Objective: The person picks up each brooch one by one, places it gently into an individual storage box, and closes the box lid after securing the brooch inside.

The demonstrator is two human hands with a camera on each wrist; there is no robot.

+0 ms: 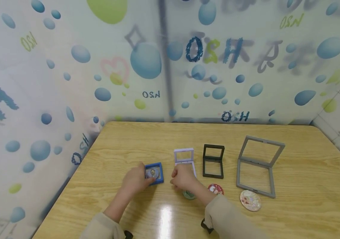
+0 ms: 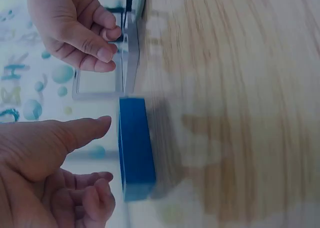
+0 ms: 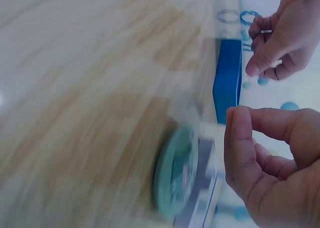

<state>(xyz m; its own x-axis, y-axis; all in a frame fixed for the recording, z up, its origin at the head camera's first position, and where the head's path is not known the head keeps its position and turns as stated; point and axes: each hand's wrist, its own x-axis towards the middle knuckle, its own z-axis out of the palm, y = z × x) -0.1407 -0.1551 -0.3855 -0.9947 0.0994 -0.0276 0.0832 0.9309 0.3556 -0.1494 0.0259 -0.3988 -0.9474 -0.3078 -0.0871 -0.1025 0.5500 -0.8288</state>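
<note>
A blue display frame (image 1: 162, 173) lies closed on the table, with a round badge (image 1: 152, 173) visible inside it. My left hand (image 1: 135, 179) is at its left side, the thumb over the near part in the head view. In the left wrist view, a gap separates the thumb and loosely curled fingers from the frame. Further right, my right hand (image 1: 184, 177) hovers in front of an opened lilac frame (image 1: 184, 149), partly covering it. Its fingers are loosely bent, thumb close to the fingertips, with nothing visible between them. Beside that wrist lies a green round badge (image 3: 175, 175).
To the right stand an opened black frame (image 1: 213, 160) and a larger opened grey frame (image 1: 255, 162). A red round badge (image 1: 216, 189), partly behind the right forearm, and a cream round badge (image 1: 250, 200) lie before them. A patterned wall (image 1: 146, 109) borders the wooden table (image 1: 128, 136).
</note>
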